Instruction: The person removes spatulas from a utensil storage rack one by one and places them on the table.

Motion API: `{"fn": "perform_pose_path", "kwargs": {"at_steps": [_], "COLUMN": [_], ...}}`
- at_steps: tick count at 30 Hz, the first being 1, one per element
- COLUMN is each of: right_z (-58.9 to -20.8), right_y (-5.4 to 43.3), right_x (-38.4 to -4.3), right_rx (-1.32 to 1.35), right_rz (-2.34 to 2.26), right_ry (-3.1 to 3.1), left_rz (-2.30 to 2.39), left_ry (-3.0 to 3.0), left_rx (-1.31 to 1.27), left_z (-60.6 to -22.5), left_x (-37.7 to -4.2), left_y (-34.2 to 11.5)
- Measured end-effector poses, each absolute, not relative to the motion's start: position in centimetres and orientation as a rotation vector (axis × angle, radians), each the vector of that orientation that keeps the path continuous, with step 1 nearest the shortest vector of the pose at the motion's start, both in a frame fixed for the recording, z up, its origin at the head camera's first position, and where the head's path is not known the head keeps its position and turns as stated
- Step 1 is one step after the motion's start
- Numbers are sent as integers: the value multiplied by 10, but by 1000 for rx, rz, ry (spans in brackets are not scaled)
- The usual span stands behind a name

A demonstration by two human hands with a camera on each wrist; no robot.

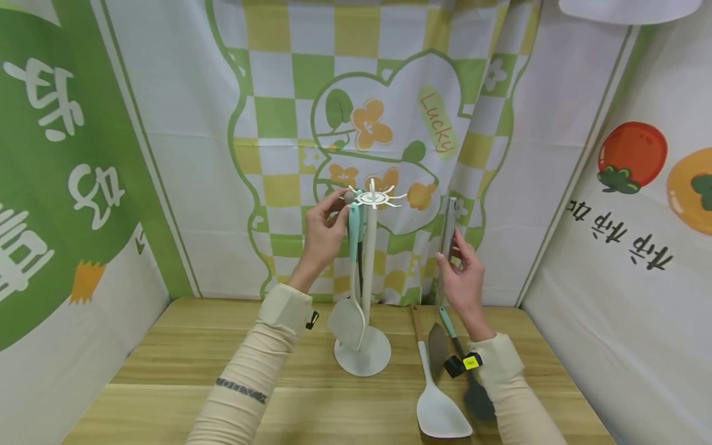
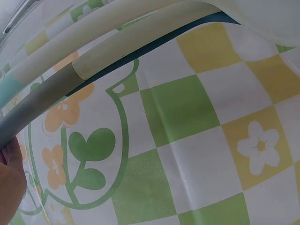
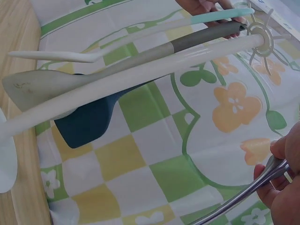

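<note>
At the rack's top left, my left hand (image 1: pixel 324 228) pinches the upper end of a grey-handled utensil with a beige head (image 3: pixel 42 86); its exact kind is unclear. A white turner with a mint handle (image 1: pixel 354 232) hangs beside it on the white utensil rack (image 1: pixel 369 266), and a dark blue spatula (image 3: pixel 86 123) hangs behind. My right hand (image 1: pixel 464 275), to the rack's right, grips a metal-handled utensil (image 1: pixel 449 225) held upright. Its slim shaft (image 3: pixel 234 199) runs down out of the right wrist view. A dark brown head (image 1: pixel 437 349) appears at its lower end.
On the wooden table (image 1: pixel 222 346) right of the rack base (image 1: pixel 363 361) lie a white turner with a wooden handle (image 1: pixel 439 411) and a dark utensil with a mint handle (image 1: pixel 478 398). A patterned curtain (image 1: pixel 278 80) hangs behind, and printed cloth walls stand at both sides.
</note>
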State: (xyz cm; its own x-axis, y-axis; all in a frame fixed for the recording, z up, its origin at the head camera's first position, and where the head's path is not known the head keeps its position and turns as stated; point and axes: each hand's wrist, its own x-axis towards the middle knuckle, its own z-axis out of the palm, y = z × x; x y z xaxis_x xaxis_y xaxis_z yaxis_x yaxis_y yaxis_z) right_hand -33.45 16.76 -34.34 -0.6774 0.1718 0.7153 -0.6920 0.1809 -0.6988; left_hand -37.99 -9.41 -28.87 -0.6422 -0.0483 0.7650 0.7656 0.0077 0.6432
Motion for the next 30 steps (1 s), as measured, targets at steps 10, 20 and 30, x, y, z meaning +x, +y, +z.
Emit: {"fn": "perform_pose_path", "kwargs": {"at_steps": [10,20,30], "right_z": [-341,-339,-335], "right_y": [181,196,210], "right_x": [-331,-328,-323], "right_rx": [461,414,384], "right_rz": [1504,1494,1484], "right_ry": [-1796,-1804,-1746], "left_rz": [-1693,-1689,-1707], "left_ry": [-1681,-1670,-1675], "left_rx": [-734,-735,-728], "left_z": [-288,-287,-288], "left_x": [-378,-379,-377], "left_y": [-94,-93,-95]}}
